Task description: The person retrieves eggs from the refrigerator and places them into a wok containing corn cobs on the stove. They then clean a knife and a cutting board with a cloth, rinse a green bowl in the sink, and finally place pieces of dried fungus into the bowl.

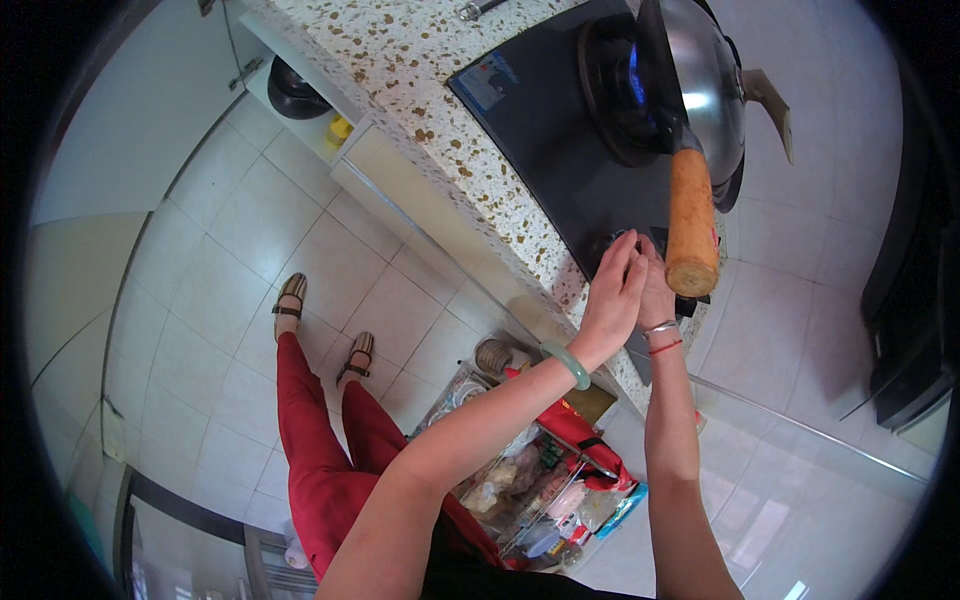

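My left hand (612,300), with a pale green bangle on its wrist, is at the front edge of the black gas hob (560,150). Its fingers are pressed together. Close against it on the right is my right hand (655,295), wearing a silver bracelet and a red string, its fingers bent and partly covered by the left. A dark round part (604,242), perhaps a hob knob, shows by the fingertips; whatever they grip is hidden. Just beyond, the wooden handle (692,220) of a dark pan (656,75) juts toward me. Blue flame (636,78) burns at the pan's side.
A shiny, rounded metal lid or pot (708,85) sits beside the pan. Speckled countertop (430,130) borders the hob. An open cabinet holds a black pot (295,90). Below my arms, a wire rack (545,500) is packed with bags. Tiled floor (250,230) lies left.
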Demonstrator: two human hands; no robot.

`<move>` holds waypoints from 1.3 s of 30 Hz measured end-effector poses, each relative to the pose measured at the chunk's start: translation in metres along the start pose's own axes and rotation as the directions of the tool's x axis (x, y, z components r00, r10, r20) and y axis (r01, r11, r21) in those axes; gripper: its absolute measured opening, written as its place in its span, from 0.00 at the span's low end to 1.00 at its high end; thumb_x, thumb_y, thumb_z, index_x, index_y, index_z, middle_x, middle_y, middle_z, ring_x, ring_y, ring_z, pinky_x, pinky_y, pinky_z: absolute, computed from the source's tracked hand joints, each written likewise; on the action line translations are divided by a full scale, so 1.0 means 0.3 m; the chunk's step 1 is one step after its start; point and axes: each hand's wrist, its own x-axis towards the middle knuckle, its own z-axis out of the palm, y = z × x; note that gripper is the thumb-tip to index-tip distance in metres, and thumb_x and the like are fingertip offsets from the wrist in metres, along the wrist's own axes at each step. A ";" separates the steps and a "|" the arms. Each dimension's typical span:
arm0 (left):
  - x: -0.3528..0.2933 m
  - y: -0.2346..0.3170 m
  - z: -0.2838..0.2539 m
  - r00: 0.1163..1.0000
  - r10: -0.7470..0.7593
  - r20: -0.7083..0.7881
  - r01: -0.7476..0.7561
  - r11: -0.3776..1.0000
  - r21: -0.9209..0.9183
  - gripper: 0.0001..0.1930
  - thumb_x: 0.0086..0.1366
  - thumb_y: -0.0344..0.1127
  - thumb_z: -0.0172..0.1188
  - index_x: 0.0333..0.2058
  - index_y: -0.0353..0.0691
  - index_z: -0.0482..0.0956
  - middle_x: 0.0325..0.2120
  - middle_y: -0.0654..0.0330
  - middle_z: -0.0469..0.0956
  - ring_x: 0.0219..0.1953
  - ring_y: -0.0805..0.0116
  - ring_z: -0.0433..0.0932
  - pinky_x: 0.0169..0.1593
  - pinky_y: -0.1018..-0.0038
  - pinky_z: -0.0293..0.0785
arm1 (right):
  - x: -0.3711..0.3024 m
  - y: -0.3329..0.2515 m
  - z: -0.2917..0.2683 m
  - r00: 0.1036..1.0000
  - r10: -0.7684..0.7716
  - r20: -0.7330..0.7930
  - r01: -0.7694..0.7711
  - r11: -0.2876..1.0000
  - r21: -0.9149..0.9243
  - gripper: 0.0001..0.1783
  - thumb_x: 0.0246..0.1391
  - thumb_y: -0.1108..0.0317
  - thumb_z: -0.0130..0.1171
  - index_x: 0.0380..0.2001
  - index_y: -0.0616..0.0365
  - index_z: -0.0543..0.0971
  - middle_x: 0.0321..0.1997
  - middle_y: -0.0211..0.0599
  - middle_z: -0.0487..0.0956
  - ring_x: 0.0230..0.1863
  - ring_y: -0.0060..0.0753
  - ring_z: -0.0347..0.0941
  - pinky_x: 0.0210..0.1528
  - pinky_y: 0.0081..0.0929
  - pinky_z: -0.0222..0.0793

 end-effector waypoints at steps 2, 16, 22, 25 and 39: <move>0.001 -0.002 -0.001 0.999 0.046 -0.010 -0.046 0.999 0.018 0.25 0.71 0.42 0.44 0.59 0.28 0.60 0.60 0.46 0.61 0.62 0.52 0.61 0.64 0.69 0.55 | -0.004 0.017 0.012 1.000 -0.013 -0.020 0.013 1.000 0.014 0.17 0.51 0.62 0.56 0.45 0.53 0.76 0.41 0.50 0.79 0.43 0.54 0.75 0.40 0.43 0.72; -0.004 0.066 -0.016 0.999 0.042 0.010 -0.043 0.997 0.058 0.25 0.71 0.41 0.44 0.60 0.30 0.61 0.60 0.46 0.61 0.62 0.53 0.61 0.64 0.70 0.56 | -0.003 -0.024 -0.014 0.995 -0.053 -0.088 0.050 0.998 -0.036 0.18 0.49 0.67 0.54 0.46 0.55 0.76 0.44 0.51 0.77 0.42 0.54 0.75 0.39 0.44 0.73; -0.009 0.084 -0.035 1.000 0.025 0.011 -0.026 0.997 0.074 0.24 0.71 0.41 0.44 0.60 0.31 0.61 0.59 0.47 0.62 0.62 0.55 0.62 0.64 0.71 0.56 | 0.003 -0.025 -0.023 0.995 -0.091 -0.038 0.088 0.993 -0.077 0.19 0.50 0.69 0.52 0.48 0.56 0.74 0.45 0.52 0.76 0.41 0.55 0.75 0.38 0.45 0.74; -0.011 0.091 -0.042 0.999 0.035 0.003 -0.035 0.995 0.091 0.24 0.71 0.40 0.44 0.60 0.32 0.62 0.59 0.48 0.62 0.62 0.55 0.62 0.63 0.71 0.56 | 0.003 -0.020 -0.015 0.999 0.010 -0.039 -0.011 1.000 -0.006 0.25 0.53 0.68 0.51 0.55 0.56 0.68 0.45 0.54 0.76 0.40 0.55 0.76 0.37 0.46 0.75; -0.038 0.189 -0.079 1.000 0.007 0.004 -0.007 0.998 0.068 0.22 0.70 0.37 0.46 0.60 0.34 0.63 0.58 0.50 0.64 0.59 0.60 0.66 0.61 0.73 0.60 | 0.037 -0.160 -0.157 0.887 0.422 0.188 -0.391 0.902 -0.181 0.27 0.65 0.49 0.39 0.63 0.45 0.60 0.49 0.47 0.75 0.42 0.51 0.76 0.37 0.44 0.73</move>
